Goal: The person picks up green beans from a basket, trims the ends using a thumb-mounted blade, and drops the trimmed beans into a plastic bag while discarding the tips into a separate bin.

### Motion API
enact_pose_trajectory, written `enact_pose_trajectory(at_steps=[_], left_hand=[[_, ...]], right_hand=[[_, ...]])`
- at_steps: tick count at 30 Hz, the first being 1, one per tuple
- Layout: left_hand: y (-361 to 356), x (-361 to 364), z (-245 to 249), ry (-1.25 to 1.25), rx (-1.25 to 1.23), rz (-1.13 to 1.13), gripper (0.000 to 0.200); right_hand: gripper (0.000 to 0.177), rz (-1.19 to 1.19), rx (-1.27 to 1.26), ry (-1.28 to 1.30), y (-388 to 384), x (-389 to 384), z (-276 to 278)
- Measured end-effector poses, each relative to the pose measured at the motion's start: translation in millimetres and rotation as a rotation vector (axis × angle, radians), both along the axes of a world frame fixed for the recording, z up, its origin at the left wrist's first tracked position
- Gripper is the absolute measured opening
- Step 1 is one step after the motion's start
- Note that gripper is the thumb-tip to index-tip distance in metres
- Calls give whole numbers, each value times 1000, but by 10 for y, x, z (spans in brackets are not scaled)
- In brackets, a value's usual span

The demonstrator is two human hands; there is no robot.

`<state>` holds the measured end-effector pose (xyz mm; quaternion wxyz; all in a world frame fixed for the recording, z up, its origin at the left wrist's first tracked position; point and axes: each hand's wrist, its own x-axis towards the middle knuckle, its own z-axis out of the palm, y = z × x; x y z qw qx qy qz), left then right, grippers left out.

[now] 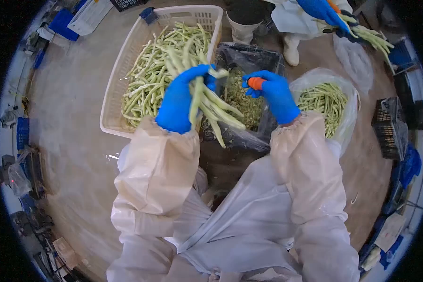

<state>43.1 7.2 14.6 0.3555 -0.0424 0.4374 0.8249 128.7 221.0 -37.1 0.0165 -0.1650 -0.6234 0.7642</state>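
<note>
My left hand (177, 101), in a blue glove, is closed around a bunch of long green beans (217, 113) that stick out above and below the fist. My gloved right hand (278, 96) grips a small tool with an orange handle (256, 83); its working end is too small to make out. Between and beneath the hands stands a black crate (277, 58) lined with clear plastic, holding green bean trimmings (246, 101). Left of it, a large cream crate (112, 105) is filled with more long beans (148, 77), partly hidden by my left hand.
On the right, a clear plastic bag (350, 122) holds cut beans (325, 105). Another person's blue-gloved hand (322, 11) holds beans at top right, near a white boot (291, 50). A black basket (389, 129) stands at the right, and a white bucket (243, 30) behind the black crate.
</note>
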Motion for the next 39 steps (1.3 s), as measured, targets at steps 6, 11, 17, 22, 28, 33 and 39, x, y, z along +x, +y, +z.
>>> enact_pose_trajectory(at_steps=[6,11,17,22,28,33,39], left_hand=[[-619,-592,175,-40,116,525,30],[-783,-602,89,35,144,463,27],[-625,-514,383,-18,56,629,24],[-713,-523,389,102,29,325,12],[-730,-551,197,66,183,343,19],[-560,-387,374,79,10,445,19],[-487,-401,270,89,54,295,13]], right_hand=[[27,278,1117,-186,175,-323,-1348],[33,331,1029,-266,-80,-721,-2225],[32,189,1022,-9,-184,-1160,-2748],[31,172,1010,129,-155,-1668,-2856],[30,237,1008,-71,166,-1729,-2967],[29,361,898,-166,444,-1328,-2457],[30,-6,300,-221,878,-708,-1672]])
